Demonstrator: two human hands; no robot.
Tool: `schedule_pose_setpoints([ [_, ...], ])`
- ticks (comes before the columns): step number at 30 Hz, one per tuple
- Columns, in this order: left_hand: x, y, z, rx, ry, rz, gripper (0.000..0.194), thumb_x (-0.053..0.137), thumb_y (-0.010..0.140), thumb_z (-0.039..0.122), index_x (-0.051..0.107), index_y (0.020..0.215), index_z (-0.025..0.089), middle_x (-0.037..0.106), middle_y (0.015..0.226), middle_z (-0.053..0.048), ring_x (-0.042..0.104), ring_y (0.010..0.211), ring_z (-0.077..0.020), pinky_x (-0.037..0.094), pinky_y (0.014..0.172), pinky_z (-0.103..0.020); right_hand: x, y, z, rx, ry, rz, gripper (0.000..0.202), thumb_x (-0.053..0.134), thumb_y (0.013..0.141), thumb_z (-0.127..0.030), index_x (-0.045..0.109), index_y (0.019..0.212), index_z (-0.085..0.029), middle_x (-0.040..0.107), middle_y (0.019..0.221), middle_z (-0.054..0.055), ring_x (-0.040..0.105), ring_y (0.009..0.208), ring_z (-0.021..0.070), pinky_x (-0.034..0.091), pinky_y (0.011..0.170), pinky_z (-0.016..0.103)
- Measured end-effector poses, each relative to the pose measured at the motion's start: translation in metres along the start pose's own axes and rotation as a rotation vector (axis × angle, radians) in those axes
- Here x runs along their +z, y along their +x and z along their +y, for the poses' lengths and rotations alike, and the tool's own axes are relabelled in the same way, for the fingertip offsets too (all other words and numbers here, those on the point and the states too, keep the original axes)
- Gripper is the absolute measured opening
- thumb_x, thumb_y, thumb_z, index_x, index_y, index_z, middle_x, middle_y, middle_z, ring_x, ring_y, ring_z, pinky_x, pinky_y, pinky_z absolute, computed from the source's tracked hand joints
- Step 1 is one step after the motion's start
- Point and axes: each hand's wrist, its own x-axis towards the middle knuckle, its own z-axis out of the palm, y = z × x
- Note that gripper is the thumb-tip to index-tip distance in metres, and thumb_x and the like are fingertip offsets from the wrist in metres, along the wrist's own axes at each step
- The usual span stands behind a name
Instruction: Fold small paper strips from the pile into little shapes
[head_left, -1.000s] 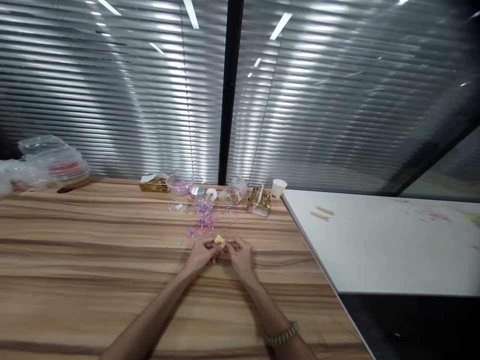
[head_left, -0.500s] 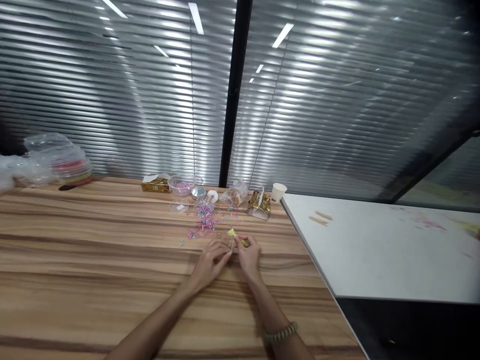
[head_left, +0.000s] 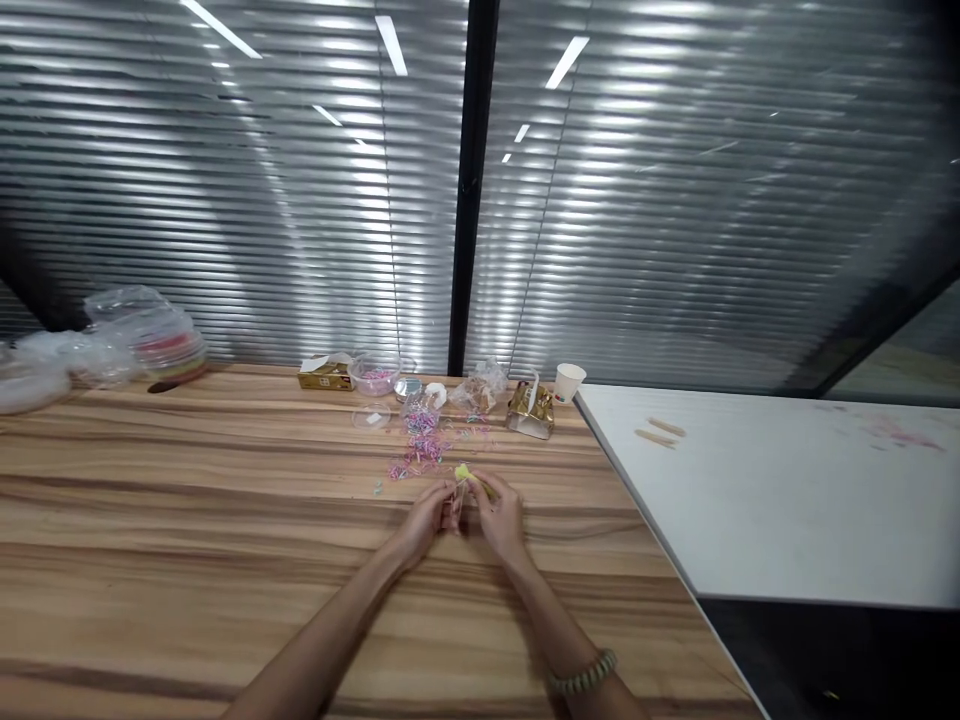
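My right hand (head_left: 501, 515) is closed on a small yellow object (head_left: 462, 472), whose pale yellow end sticks out past the fingertips. Beside it, my left hand (head_left: 426, 520) has its fingers bent inward, close to a thin pale strand (head_left: 460, 492) that hangs below the yellow end. Both hands are over the wooden table, nearly touching. Just beyond them lies a loose pile of small pink, purple and blue pieces (head_left: 421, 450).
Along the back stand gold boxes (head_left: 530, 410), a clear tub of pink pieces (head_left: 376, 376), crumpled plastic (head_left: 484, 386) and a paper cup (head_left: 569, 381). Wooden sticks (head_left: 660, 432) lie on the white table (head_left: 765, 510). Plastic-wrapped containers (head_left: 165, 345) sit at the far left.
My left hand has turned and its fingers have curled in more beside the strand. My right hand keeps its hold on the yellow object. The view has shifted slightly left.
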Motion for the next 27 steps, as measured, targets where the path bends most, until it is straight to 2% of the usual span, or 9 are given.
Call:
schedule_pose_setpoints([
  [3, -0.005, 0.004, 0.000, -0.089, -0.162, -0.010, 0.023, 0.057, 0.075, 0.033, 0.048, 0.062, 0.015, 0.032, 0.044, 0.009, 0.026, 0.033, -0.0032, 0.030, 0.037, -0.017, 0.000, -0.002, -0.004, -0.079, 0.016, -0.064, 0.021, 0.050, 0.084, -0.028, 0.068, 0.085, -0.018, 0.068, 0.086, 0.006, 0.060, 0.082, 0.0193, 0.045, 0.075, 0.031],
  [5, -0.007, 0.004, 0.003, -0.171, -0.255, -0.017, 0.022, 0.051, 0.080, 0.027, 0.049, 0.062, 0.014, 0.033, 0.045, 0.009, 0.021, 0.031, -0.0017, 0.028, 0.035, -0.016, -0.003, -0.001, -0.004, -0.184, -0.046, -0.127, 0.020, 0.049, 0.085, -0.023, 0.069, 0.086, -0.019, 0.067, 0.084, 0.006, 0.059, 0.081, 0.0189, 0.044, 0.074, 0.030],
  [7, -0.007, 0.005, 0.007, -0.185, -0.318, 0.058, 0.018, 0.048, 0.081, 0.020, 0.050, 0.064, 0.013, 0.039, 0.047, 0.008, 0.026, 0.032, -0.0011, 0.031, 0.037, -0.015, -0.008, 0.001, -0.004, -0.302, -0.152, -0.200, 0.022, 0.047, 0.085, -0.017, 0.069, 0.088, -0.019, 0.067, 0.084, 0.005, 0.056, 0.081, 0.0189, 0.043, 0.074, 0.030],
  [10, -0.008, 0.005, 0.011, -0.129, -0.286, 0.185, 0.010, 0.051, 0.079, 0.013, 0.053, 0.070, 0.012, 0.051, 0.053, 0.004, 0.045, 0.039, -0.0032, 0.038, 0.042, -0.014, -0.016, 0.005, -0.003, -0.417, -0.346, -0.282, 0.026, 0.046, 0.085, -0.010, 0.068, 0.094, -0.020, 0.067, 0.083, 0.005, 0.053, 0.079, 0.0190, 0.041, 0.071, 0.030],
  [13, -0.011, 0.003, 0.011, -0.065, -0.148, 0.200, 0.004, 0.056, 0.078, 0.017, 0.055, 0.078, 0.013, 0.061, 0.066, 0.000, 0.058, 0.048, -0.0076, 0.040, 0.041, -0.015, -0.019, 0.007, -0.003, -0.479, -0.519, -0.303, 0.029, 0.049, 0.085, -0.009, 0.065, 0.104, -0.023, 0.066, 0.084, 0.004, 0.051, 0.079, 0.0195, 0.039, 0.070, 0.030],
  [16, -0.013, 0.001, 0.010, 0.009, -0.015, 0.197, 0.013, 0.059, 0.076, 0.026, 0.055, 0.082, 0.015, 0.063, 0.070, -0.001, 0.060, 0.047, -0.0102, 0.040, 0.037, -0.016, -0.017, 0.005, -0.004, -0.539, -0.603, -0.320, 0.036, 0.052, 0.083, -0.007, 0.060, 0.113, -0.025, 0.065, 0.089, 0.004, 0.050, 0.083, 0.0198, 0.038, 0.072, 0.031],
  [19, -0.011, -0.003, 0.009, 0.031, 0.098, 0.148, 0.022, 0.062, 0.075, 0.034, 0.054, 0.084, 0.016, 0.063, 0.071, -0.001, 0.062, 0.050, -0.0126, 0.046, 0.042, -0.019, -0.015, 0.003, -0.006, -0.556, -0.612, -0.321, 0.033, 0.051, 0.083, -0.006, 0.061, 0.110, -0.023, 0.065, 0.090, 0.005, 0.050, 0.084, 0.0194, 0.038, 0.073, 0.030],
  [24, -0.007, -0.005, 0.010, 0.012, 0.253, 0.087, 0.033, 0.061, 0.075, 0.045, 0.054, 0.089, 0.016, 0.065, 0.069, -0.002, 0.064, 0.053, -0.0150, 0.053, 0.052, -0.025, -0.016, 0.000, -0.003, -0.491, -0.555, -0.272, 0.019, 0.050, 0.082, -0.008, 0.066, 0.080, -0.019, 0.064, 0.073, 0.005, 0.053, 0.073, 0.0179, 0.040, 0.067, 0.028],
  [27, -0.008, -0.004, 0.009, 0.008, 0.260, 0.095, 0.034, 0.061, 0.075, 0.046, 0.054, 0.090, 0.016, 0.065, 0.067, -0.002, 0.064, 0.053, -0.0149, 0.053, 0.052, -0.025, -0.013, -0.001, 0.000, -0.404, -0.469, -0.205, 0.016, 0.051, 0.081, -0.012, 0.065, 0.080, -0.019, 0.064, 0.073, 0.005, 0.056, 0.073, 0.0178, 0.041, 0.066, 0.027],
])
